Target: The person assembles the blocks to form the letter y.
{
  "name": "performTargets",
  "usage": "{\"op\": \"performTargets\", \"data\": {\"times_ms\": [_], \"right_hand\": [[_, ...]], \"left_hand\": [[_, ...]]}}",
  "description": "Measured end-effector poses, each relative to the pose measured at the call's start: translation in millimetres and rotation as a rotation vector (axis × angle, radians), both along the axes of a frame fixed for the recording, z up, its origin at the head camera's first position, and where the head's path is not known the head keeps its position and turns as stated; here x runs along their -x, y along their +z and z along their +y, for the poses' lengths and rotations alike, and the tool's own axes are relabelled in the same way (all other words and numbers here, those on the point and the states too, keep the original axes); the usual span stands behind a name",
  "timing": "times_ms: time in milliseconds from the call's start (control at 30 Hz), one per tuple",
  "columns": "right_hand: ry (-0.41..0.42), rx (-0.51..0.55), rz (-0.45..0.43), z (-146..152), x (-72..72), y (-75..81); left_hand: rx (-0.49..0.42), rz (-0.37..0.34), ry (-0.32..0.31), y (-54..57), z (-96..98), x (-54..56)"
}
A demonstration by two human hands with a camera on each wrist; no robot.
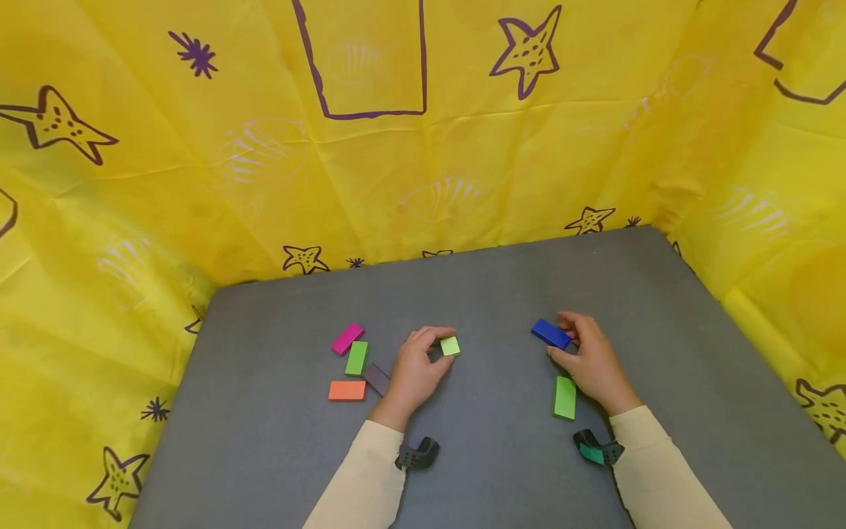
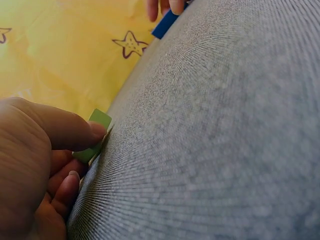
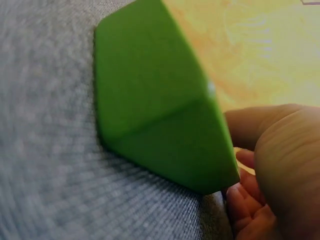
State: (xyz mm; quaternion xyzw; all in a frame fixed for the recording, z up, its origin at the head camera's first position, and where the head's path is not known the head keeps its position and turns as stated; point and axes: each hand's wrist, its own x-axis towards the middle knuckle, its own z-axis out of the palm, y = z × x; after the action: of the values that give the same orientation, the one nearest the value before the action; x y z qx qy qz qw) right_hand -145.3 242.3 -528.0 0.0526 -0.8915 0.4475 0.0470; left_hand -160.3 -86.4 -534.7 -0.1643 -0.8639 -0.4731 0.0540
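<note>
My left hand (image 1: 415, 373) pinches a light green block (image 1: 450, 346) between thumb and fingers. In the left wrist view that green block (image 2: 100, 119) stands tilted close over the cloth, the thumb across its face. My right hand (image 1: 593, 365) has thumb and fingertips around the right end of a blue block (image 1: 548, 333). The left wrist view shows those fingertips on the blue block (image 2: 166, 25). Just below the right hand lies another green block (image 1: 565, 398); it looms large as a green block (image 3: 155, 85) in the right wrist view, hiding the blue one.
Left of the left hand lie a magenta block (image 1: 346, 339), a green block (image 1: 357, 358), an orange block (image 1: 346, 391) and a dark purple block (image 1: 376, 378), partly behind the hand. A grey cloth table (image 1: 489, 455) meets a yellow patterned curtain (image 1: 396, 162) at the back and sides.
</note>
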Motion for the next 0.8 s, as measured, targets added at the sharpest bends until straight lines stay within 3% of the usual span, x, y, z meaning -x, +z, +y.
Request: {"op": "performTargets", "data": {"times_ms": [267, 800], "right_hand": [[-0.004, -0.071, 0.051, -2.7, -0.8, -1.3], [-0.014, -0.037, 0.042, -4.2, -1.2, 8.5]], "left_hand": [[-0.013, -0.026, -0.001, 1.6, -7.5, -0.5], [-0.024, -0.053, 0.053, 3.5, -34.1, 0.0]]}}
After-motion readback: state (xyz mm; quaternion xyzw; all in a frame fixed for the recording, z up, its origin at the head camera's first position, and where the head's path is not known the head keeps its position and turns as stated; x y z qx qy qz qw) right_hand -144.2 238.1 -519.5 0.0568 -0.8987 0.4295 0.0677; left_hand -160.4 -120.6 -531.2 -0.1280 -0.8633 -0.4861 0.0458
